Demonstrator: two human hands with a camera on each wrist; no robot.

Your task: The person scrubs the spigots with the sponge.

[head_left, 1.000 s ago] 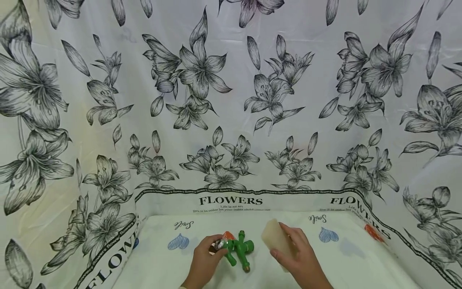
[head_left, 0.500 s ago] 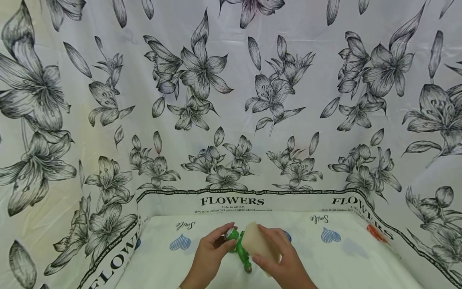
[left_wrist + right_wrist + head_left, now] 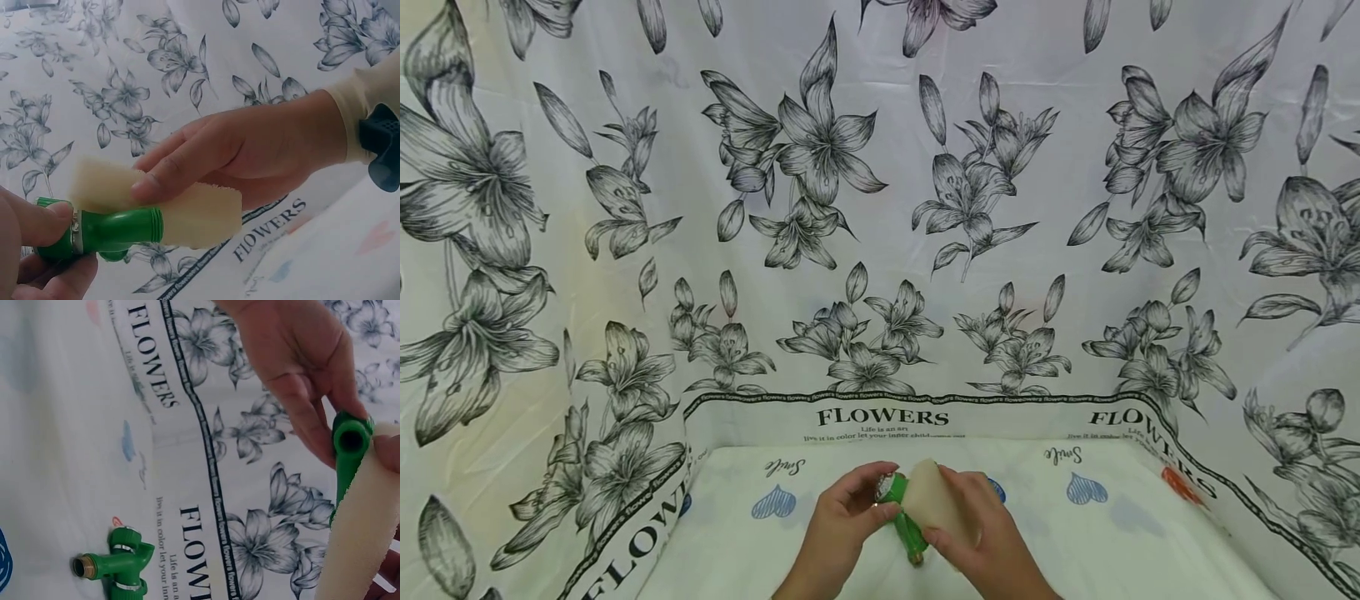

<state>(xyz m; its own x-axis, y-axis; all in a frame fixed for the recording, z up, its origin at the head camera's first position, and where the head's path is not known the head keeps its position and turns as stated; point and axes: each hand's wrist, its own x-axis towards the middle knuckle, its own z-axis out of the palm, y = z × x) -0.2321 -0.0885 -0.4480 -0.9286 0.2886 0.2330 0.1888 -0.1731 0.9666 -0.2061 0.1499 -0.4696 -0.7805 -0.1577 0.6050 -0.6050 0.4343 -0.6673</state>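
Note:
My left hand [image 3: 874,498] pinches a short green plastic pipe piece [image 3: 119,228] with a metal ring at one end, held a little above the table. With my right hand [image 3: 946,510] I grip a cream sponge [image 3: 200,212] and lay it against the side of that pipe. The right wrist view looks into the pipe's open end [image 3: 349,442], with the sponge [image 3: 362,537] beside it. A second green fitting [image 3: 122,562] with a brass mouth lies on the table below my hands, partly hidden in the head view [image 3: 912,543].
The table is covered with a white cloth [image 3: 1112,533] printed with blue hearts. A flower-print sheet [image 3: 880,250] with the word FLOWERS walls in the back and both sides. A small orange mark [image 3: 1176,483] sits at the right edge.
My right hand has carried the sponge left onto the green pipe piece. My left hand has raised the pipe slightly toward it. The brass-mouthed fitting has stayed on the table.

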